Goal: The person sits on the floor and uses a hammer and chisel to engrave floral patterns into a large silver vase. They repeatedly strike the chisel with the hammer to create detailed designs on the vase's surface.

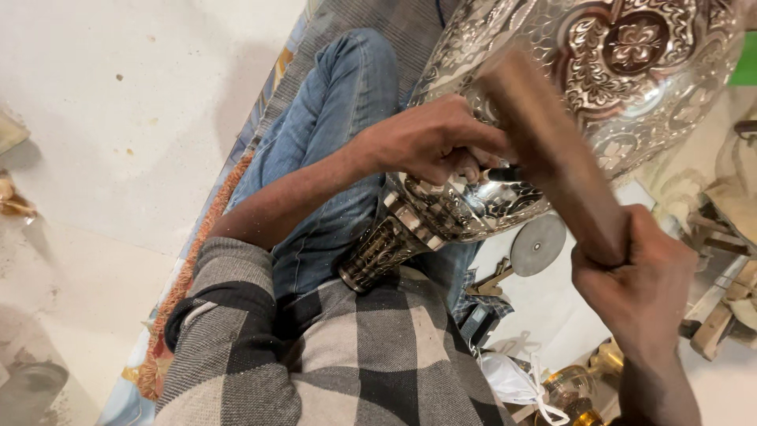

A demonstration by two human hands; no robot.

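A large silver-coloured metal vase (631, 55) with engraved floral patterns lies across my lap, its narrow base (378, 252) toward my body. My left hand (430, 142) is closed around a small dark metal chisel (503, 172), whose tip rests against the vase's surface. My right hand (639, 284) grips a brown wooden mallet (552, 150), blurred, raised over the chisel and the vase.
I sit on a striped mat (347, 31) with an orange fringe (197, 244), jeans-clad leg (339, 118) stretched out. A round metal disc (538, 244), small tools, a white mask (512, 383), brass pieces (579, 386) and wooden bits (717, 327) lie on the floor at right.
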